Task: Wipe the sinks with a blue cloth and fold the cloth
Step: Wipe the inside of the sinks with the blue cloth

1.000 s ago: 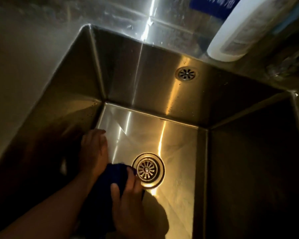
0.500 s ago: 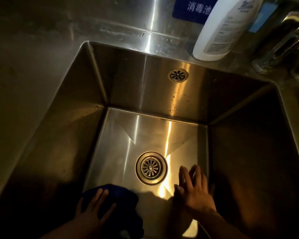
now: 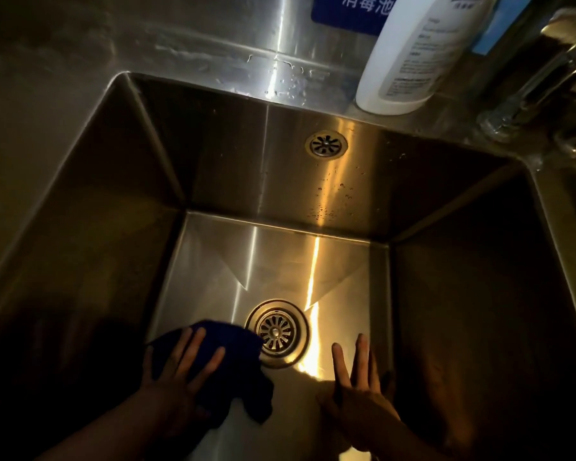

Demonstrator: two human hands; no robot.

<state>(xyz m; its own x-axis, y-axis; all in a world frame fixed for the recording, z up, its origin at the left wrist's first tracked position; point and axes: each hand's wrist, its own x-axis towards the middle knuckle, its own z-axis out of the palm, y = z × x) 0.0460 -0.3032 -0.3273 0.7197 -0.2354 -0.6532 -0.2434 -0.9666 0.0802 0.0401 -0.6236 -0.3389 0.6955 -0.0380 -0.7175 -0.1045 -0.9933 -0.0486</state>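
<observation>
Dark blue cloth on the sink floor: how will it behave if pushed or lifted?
Likely floppy: the dark blue cloth lies bunched in irregular folds. Probably slides easily: the steel sink floor looks smooth under the flat left hand.

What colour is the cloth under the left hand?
Dark navy blue cloth, plain, no pattern visible; only the head view shows it, pressed by the left hand.

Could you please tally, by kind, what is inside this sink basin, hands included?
Blue cloth: 1
Hands: 2 (left hand flat on the cloth, right hand holding nothing)
Drain grilles: 2 (floor drain, overflow grille on the back wall)
Total: 5
</observation>
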